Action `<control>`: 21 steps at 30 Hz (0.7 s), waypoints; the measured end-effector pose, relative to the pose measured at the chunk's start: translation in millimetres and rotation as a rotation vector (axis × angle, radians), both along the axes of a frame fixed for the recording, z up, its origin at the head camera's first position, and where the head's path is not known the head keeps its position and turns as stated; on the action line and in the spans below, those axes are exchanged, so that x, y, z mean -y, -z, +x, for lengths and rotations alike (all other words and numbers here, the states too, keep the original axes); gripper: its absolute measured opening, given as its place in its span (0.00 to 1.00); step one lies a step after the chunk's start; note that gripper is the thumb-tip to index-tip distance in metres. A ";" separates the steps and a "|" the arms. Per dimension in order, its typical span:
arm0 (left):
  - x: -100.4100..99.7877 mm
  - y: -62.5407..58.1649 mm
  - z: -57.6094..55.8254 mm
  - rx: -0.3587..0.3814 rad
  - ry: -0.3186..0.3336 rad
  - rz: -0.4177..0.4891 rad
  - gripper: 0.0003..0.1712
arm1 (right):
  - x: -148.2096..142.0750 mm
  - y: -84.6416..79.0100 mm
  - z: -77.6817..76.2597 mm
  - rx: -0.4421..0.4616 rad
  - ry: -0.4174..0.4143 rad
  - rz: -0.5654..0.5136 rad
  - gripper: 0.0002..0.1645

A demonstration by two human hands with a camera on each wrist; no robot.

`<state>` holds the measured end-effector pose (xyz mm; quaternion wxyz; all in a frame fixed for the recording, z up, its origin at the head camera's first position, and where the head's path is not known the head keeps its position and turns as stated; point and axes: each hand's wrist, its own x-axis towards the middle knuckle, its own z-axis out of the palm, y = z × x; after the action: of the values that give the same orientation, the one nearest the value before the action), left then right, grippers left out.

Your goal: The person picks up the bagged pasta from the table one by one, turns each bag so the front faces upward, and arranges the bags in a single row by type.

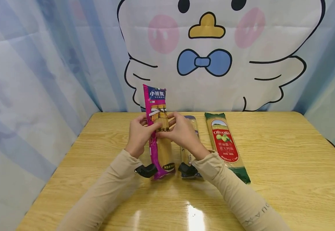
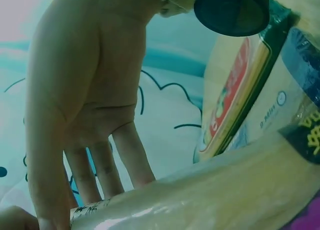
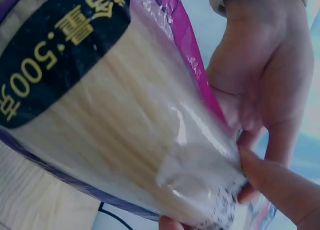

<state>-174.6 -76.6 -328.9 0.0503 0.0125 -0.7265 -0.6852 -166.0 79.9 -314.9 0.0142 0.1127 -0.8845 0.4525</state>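
A magenta-edged spaghetti packet (image 1: 164, 147) is held near upright above the table, its top leaning slightly left. My left hand (image 1: 140, 134) grips its left edge, thumb on the front and fingers behind. From the other side my right hand (image 1: 181, 131) pinches the packet at mid-height, thumb across the clear front. The right wrist view shows the packet's dark weight label (image 3: 65, 50) close up, with the left hand (image 3: 265, 65) beyond the magenta edge. In the left wrist view the right hand (image 2: 90, 90) reaches across, its fingers partly hidden behind the packet.
A second pasta packet (image 1: 185, 155) lies on the table (image 1: 285, 154), partly covered by the right hand and wrist. To its right lies a green-ended Olivoilà pasta packet (image 1: 225, 142). A printed curtain (image 1: 207, 86) hangs behind the table's back edge. Black wrist cameras sit under both wrists.
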 end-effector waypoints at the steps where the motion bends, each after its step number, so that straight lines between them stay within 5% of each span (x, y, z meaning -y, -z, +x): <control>1: 1.2 0.3 -0.5 0.006 -0.002 0.020 0.25 | -0.9 -0.4 -0.1 0.005 -0.012 -0.008 0.43; 12: 13.3 3.4 -2.2 0.051 0.022 0.153 0.28 | -23.9 2.6 -9.9 0.123 -0.129 -0.154 0.39; 21: 14.9 1.2 -1.4 0.039 0.099 0.222 0.30 | -26.9 15.9 -20.8 0.333 -0.266 -0.306 0.44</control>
<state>-176.0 -91.5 -330.2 0.0007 -0.0046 -0.6468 -0.7627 -186.8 106.9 -330.8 -0.1744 0.1488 -0.7733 0.5912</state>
